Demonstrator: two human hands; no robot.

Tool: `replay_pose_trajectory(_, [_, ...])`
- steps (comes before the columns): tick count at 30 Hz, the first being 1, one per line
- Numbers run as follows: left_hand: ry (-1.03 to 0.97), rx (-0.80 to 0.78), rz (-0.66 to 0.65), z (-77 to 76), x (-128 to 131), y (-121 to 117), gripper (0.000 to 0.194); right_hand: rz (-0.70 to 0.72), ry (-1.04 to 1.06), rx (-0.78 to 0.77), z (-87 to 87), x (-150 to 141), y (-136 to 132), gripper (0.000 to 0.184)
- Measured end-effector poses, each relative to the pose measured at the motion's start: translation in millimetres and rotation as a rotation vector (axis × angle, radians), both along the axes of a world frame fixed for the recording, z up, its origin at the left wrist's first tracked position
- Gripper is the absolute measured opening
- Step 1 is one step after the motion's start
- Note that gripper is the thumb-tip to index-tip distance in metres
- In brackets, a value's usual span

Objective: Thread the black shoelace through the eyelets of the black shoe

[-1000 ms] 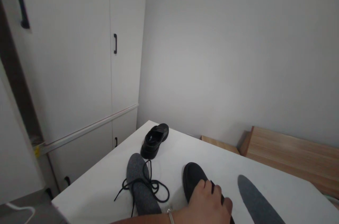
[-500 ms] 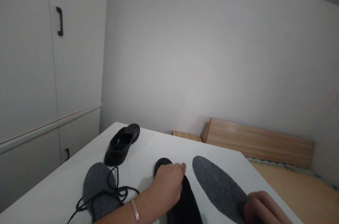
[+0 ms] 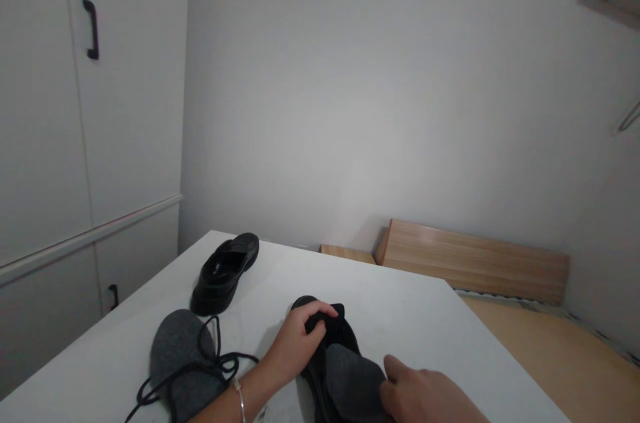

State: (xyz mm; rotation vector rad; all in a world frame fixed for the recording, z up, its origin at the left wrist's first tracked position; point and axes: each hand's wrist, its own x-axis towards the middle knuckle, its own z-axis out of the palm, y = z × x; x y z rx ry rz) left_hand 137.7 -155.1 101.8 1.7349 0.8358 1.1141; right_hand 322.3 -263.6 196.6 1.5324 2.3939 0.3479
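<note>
A black shoe (image 3: 315, 376) lies at the bottom middle of the white table, its toe pointing away from me. My left hand (image 3: 303, 339) grips its upper near the tongue, thumb and fingers around that flap. My right hand (image 3: 417, 386) holds a grey felt insole (image 3: 355, 376), whose front end is at the shoe's opening; how far in it reaches I cannot tell. To the left lie a second grey insole (image 3: 180, 339) and, across it, a loose black shoelace (image 3: 217, 359). Farther back on the left sits another black shoe (image 3: 225, 273), without laces.
The white table (image 3: 400, 316) stands before a grey wall. A white cabinet (image 3: 135, 109) with dark handles rises at the left. Beyond the table's right edge is a bed (image 3: 545, 356) with a wooden headboard (image 3: 475, 263).
My right hand has brought the insole from the table's right side leftward to the shoe's opening. My left hand has pulled up the shoe's tongue area. The view has shifted slightly right.
</note>
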Motion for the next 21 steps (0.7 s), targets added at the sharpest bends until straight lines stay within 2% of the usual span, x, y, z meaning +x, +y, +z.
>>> replay_pose_trajectory(3, [-0.085,-0.071,-0.049,-6.6,-3.3,0.1,0.042,0.031,-0.008,0.045,-2.2,-9.8,6.5,0.018])
replay_pose_trajectory(7, [-0.2,-0.238,-0.105,-17.4,-4.1,3.4,0.053,0.084,0.002,0.079,12.5,-9.8,6.8,0.016])
replay_pose_trajectory(10, [-0.295,-0.359,-0.185,-23.8,-4.2,5.6,0.059,0.087,-0.01,0.033,27.0,-16.7,6.2,0.017])
replay_pose_trajectory(13, [-0.322,-0.391,-0.212,-25.4,-5.1,7.0,0.064,0.032,-0.017,-0.06,33.4,-35.0,9.4,0.016])
replay_pose_trajectory(17, [-0.348,-0.414,-0.265,-23.8,-6.1,7.8,0.068,-0.147,0.028,-0.199,25.7,-60.1,20.1,0.024])
replay_pose_trajectory(21, [-0.368,-0.389,-0.269,-23.6,-6.5,7.3,0.067,-0.223,0.119,-0.192,10.8,-71.6,32.4,0.033])
